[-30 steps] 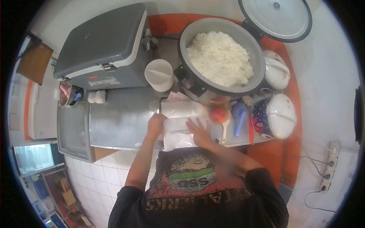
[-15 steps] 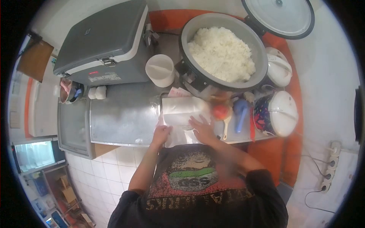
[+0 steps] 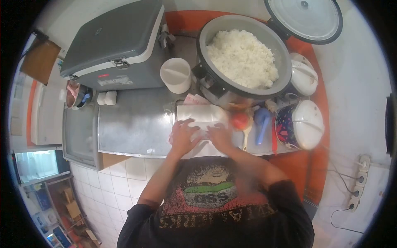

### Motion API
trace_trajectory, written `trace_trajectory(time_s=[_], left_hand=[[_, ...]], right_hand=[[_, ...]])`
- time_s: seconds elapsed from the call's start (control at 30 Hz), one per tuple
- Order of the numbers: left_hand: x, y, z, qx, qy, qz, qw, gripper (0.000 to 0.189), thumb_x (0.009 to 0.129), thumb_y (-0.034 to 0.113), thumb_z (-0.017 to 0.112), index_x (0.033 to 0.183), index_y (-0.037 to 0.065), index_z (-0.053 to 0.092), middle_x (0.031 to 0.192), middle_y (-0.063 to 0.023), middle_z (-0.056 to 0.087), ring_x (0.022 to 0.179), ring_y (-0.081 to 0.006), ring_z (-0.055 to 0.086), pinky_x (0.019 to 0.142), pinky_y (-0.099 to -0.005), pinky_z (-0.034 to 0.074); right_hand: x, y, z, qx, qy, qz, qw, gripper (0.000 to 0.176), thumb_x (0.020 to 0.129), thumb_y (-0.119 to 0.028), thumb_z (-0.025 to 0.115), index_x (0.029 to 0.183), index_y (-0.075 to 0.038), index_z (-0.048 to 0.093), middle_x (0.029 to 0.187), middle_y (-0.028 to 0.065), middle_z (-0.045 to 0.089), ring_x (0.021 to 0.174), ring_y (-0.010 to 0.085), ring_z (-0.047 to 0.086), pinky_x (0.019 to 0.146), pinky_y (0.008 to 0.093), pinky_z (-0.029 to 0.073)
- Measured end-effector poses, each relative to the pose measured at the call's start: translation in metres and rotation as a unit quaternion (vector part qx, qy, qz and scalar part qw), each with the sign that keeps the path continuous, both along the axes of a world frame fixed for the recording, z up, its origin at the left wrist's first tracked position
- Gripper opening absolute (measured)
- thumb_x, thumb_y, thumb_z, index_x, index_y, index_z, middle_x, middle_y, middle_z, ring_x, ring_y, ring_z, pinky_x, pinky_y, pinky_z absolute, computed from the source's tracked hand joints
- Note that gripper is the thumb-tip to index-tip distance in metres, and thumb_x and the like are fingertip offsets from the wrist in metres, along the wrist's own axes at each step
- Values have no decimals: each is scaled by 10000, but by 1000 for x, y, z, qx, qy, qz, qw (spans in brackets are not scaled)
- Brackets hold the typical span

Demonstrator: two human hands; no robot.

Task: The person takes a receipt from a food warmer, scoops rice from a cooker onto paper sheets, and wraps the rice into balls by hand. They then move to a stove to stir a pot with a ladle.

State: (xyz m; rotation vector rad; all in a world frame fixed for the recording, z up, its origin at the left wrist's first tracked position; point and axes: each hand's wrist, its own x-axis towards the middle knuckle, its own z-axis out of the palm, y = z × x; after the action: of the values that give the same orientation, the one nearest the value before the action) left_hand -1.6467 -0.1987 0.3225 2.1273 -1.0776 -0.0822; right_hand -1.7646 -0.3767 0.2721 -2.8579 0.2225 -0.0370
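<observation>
White wrapping paper lies in a stack on the metal counter in front of my body. My left hand rests on the left part of the top sheet, fingers spread and bent over it. On the right part of that sheet, my right hand presses down with its fingers apart. The two hands are close together, and the paper between them is raised and creased. Whether anything lies beneath the sheet is hidden. A red round object, a light-coloured spoon and a blue scoop sit right of my right hand.
Behind the paper stands a large open rice cooker filled with cooked rice. A grey cooler box and a white container are at the back left. Lidded pots line the right side. The metal counter extends left.
My left hand has moved up and inward from the paper's lower left edge onto the sheet, its fingers opening out. My right hand stays nearly in place.
</observation>
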Motion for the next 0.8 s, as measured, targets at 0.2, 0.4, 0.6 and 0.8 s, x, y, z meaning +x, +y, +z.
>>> trace_trajectory(time_s=[0.2, 0.4, 0.6, 0.8], left_hand=[[41, -20, -34, 156, 69, -156, 973, 184, 782, 251, 772, 898, 111, 747, 949, -101, 711, 949, -324, 632, 901, -415, 476], [53, -13, -39, 118, 192, -5, 974, 135, 825, 180, 707, 886, 67, 747, 863, -153, 705, 888, -349, 641, 836, -435, 494], [43, -10, -63, -7, 154, 52, 987, 186, 910, 188, 625, 967, 41, 722, 878, -197, 697, 887, -403, 660, 785, -462, 511], [17, -24, -31, 154, 183, 194, 951, 114, 919, 138, 615, 979, 70, 683, 933, -195, 708, 898, -382, 673, 782, -467, 508]], right_hand=[[31, -29, 34, 99, 103, 32, 989, 203, 876, -319, 658, 919, -148, 761, 885, 45, 708, 991, 254, 618, 1012, 517, 364], [19, -47, -3, 212, -23, -94, 973, 127, 804, -197, 691, 803, -77, 732, 886, 119, 719, 907, 313, 649, 871, 436, 475], [9, -31, -28, 65, -114, -80, 988, 148, 823, -98, 608, 928, -48, 699, 929, 153, 680, 933, 345, 626, 834, 452, 487], [23, -14, -42, 105, -35, -169, 979, 145, 851, -87, 563, 953, -69, 665, 895, 139, 665, 924, 335, 638, 794, 446, 508]])
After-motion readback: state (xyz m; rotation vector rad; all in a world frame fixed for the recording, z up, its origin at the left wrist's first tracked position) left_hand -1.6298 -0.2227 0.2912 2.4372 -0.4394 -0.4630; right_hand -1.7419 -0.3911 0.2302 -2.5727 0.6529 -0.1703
